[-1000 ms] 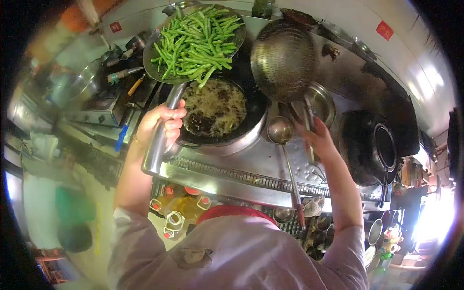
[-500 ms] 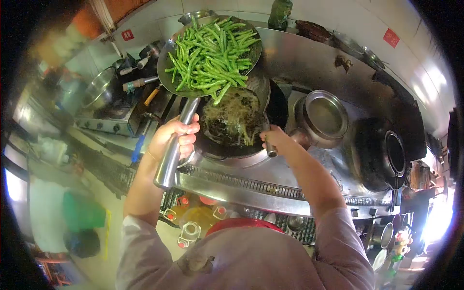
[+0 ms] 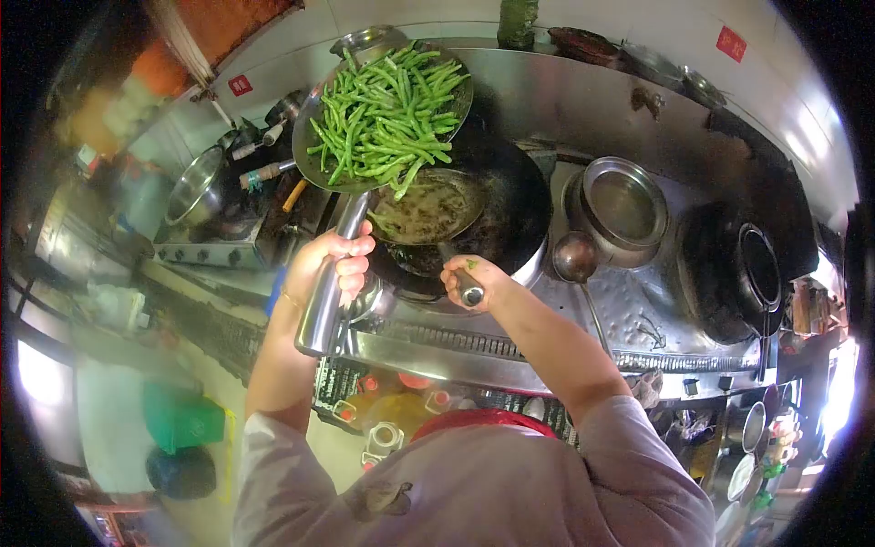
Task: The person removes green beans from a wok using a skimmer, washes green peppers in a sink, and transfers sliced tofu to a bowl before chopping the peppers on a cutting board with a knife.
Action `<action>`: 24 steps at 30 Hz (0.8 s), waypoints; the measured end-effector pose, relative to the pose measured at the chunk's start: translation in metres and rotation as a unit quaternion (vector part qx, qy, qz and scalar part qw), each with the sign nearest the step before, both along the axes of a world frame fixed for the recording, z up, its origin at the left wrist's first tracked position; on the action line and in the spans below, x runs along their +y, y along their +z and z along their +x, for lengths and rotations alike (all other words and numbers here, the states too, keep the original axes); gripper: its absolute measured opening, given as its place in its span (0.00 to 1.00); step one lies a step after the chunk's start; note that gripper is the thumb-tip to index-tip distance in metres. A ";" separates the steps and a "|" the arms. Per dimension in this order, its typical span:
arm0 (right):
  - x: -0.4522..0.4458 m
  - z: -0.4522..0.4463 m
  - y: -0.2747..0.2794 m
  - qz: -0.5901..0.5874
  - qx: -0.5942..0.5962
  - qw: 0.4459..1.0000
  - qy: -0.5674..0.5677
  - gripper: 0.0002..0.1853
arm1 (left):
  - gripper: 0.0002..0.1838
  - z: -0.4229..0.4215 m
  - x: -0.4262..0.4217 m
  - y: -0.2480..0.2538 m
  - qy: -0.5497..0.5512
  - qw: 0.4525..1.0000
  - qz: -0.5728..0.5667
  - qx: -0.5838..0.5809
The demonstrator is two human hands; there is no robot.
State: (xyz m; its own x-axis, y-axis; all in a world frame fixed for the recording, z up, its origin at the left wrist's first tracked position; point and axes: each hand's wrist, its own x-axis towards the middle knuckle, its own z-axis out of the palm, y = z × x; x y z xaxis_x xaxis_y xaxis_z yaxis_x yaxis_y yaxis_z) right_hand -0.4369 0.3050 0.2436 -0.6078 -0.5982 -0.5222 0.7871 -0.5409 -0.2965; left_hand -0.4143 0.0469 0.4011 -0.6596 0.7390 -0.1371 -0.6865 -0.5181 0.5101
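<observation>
My left hand (image 3: 339,264) is closed around the thick steel handle of a wide, shallow metal strainer (image 3: 306,160). A heap of green beans (image 3: 387,114) fills the strainer, which is held over the far left side of a dark wok (image 3: 519,196). In my right hand (image 3: 474,281) is the handle of a round, shallow scoop (image 3: 433,208); its bowl sits low in the wok, just below the strainer's near rim. Brownish liquid shows in the scoop, with a stray bean at its left edge. A green scrap sticks to the back of my right hand.
To the wok's right stand a metal pot (image 3: 625,205) and a ladle (image 3: 575,256) on the steel counter (image 3: 629,305). Another dark wok (image 3: 715,273) is farther right. At left is a small stove (image 3: 205,253) with a pan (image 3: 196,187). Oil jugs (image 3: 383,438) stand below.
My right hand has moved left, bringing the scoop to the wok's left side under the strainer's near rim. The strainer of beans has shifted slightly left. The ladle at right is now uncovered.
</observation>
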 end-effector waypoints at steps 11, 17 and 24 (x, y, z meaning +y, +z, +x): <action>0.049 0.010 0.063 0.113 0.056 0.992 -0.025 0.07 | 0.19 -0.002 -0.001 -0.003 -0.006 1.000 0.012 -0.004; 0.103 0.006 0.121 0.325 0.124 0.936 -0.053 0.04 | 0.20 -0.003 -0.004 -0.005 0.007 0.999 0.029 -0.010; 0.174 -0.026 0.139 0.459 0.215 0.861 0.037 0.08 | 0.21 -0.002 -0.005 0.004 0.025 0.997 0.006 -0.068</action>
